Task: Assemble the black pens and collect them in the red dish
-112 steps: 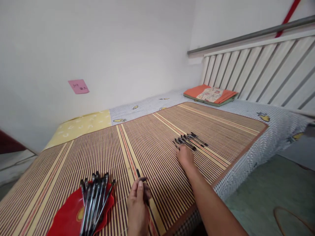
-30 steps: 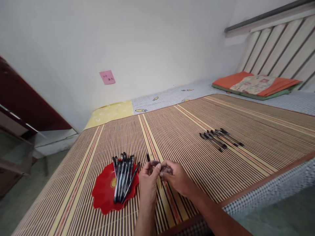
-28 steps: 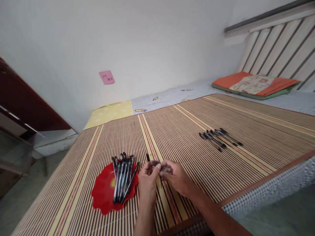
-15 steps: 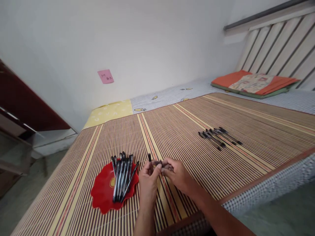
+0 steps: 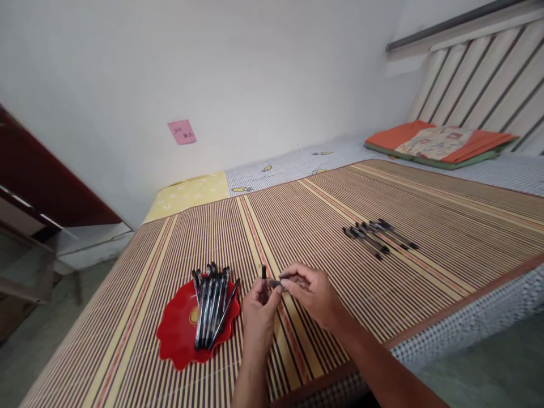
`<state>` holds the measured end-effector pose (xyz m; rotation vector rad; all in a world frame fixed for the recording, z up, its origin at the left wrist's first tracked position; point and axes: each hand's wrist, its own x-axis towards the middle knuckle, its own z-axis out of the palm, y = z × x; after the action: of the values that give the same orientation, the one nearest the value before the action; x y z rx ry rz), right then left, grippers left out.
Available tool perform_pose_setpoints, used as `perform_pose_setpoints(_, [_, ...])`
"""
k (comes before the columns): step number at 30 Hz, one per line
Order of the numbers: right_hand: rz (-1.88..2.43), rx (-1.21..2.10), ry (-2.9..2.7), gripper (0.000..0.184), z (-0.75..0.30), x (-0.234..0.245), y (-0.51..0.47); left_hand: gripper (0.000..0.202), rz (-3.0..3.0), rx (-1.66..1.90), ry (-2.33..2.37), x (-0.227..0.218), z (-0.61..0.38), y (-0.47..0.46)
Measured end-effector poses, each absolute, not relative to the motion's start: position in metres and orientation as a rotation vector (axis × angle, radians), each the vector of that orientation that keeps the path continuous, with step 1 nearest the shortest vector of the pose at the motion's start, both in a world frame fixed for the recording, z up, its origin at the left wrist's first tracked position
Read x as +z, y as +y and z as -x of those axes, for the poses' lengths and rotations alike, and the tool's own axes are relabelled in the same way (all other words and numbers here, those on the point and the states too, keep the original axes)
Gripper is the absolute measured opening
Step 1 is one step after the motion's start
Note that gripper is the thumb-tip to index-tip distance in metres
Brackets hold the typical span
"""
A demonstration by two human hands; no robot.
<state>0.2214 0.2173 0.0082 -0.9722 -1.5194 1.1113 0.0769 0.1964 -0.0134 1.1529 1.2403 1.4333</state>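
My left hand (image 5: 260,306) is closed around parts of a pen, just right of a red scalloped plate (image 5: 176,323). A short black upright piece (image 5: 264,273), like a pen cap or pen end, sticks up from its fingers. Between my two hands lies a thin greyish pen piece (image 5: 274,282), roughly level, held by my left thumb and fingers. The fingertips of my right hand (image 5: 312,292) pinch its right end; the exact tip is too small to make out. Several black pens (image 5: 210,309) lie in a bunch on the plate, cap ends towards the wall.
Several more pens (image 5: 378,235) lie side by side on the striped bamboo mat (image 5: 204,238) to the right. A folded orange cloth (image 5: 450,144) rests at the far right by a slatted headboard (image 5: 488,79). A pink note (image 5: 182,132) is on the wall.
Both hands have shifted slightly to the right. My right hand has drawn a little away from the left, so more of the pen piece shows between them.
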Motion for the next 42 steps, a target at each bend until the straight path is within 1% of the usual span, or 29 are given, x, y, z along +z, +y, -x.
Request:
perform_pose_setpoints(3, [0.987,1.085,-1.552,0.007,-0.221,0.009,0.215,0.023,-1.175,1.428,1.298,-0.010,-0.075,0.194])
perform_pose_setpoints(7, [0.993,1.087,-1.547,0.008,-0.221,0.007,0.215,0.048,-1.183,1.459,1.345,-0.007,-0.074,0.190])
perform_pose_setpoints(9, [0.999,1.102,-1.500,0.010,-0.224,0.006,0.218,0.052,-1.198,1.438,1.355,-0.008,-0.073,0.190])
perform_pose_setpoints(12, [0.995,1.098,-1.305,0.016,-0.234,0.006,0.228,0.050,-1.225,1.392,1.360,-0.010,-0.072,0.190])
perform_pose_setpoints(16, [0.887,1.106,-0.895,0.024,-0.256,0.012,0.242,0.048,-1.327,1.332,1.356,-0.012,-0.073,0.192])
perform_pose_setpoints(20, [0.750,1.105,-0.711,0.024,-0.274,0.019,0.247,0.043,-1.468,1.264,1.339,-0.007,-0.076,0.191])
perform_pose_setpoints(25, [0.737,1.079,-0.734,0.021,-0.279,0.025,0.244,0.037,-1.542,1.209,1.319,-0.003,-0.082,0.190])
perform_pose_setpoints(33, [0.776,1.085,-0.748,0.024,-0.279,0.027,0.243,0.036,-1.657,1.182,1.256,-0.005,-0.084,0.188])
perform_pose_setpoints(38, [0.772,1.071,-0.802,0.022,-0.280,0.029,0.241,0.034,-1.605,1.192,1.267,-0.003,-0.085,0.188])
perform_pose_setpoints(42, [0.763,1.076,-0.822,0.024,-0.280,0.028,0.242,0.034,-1.611,1.210,1.254,-0.003,-0.086,0.188])
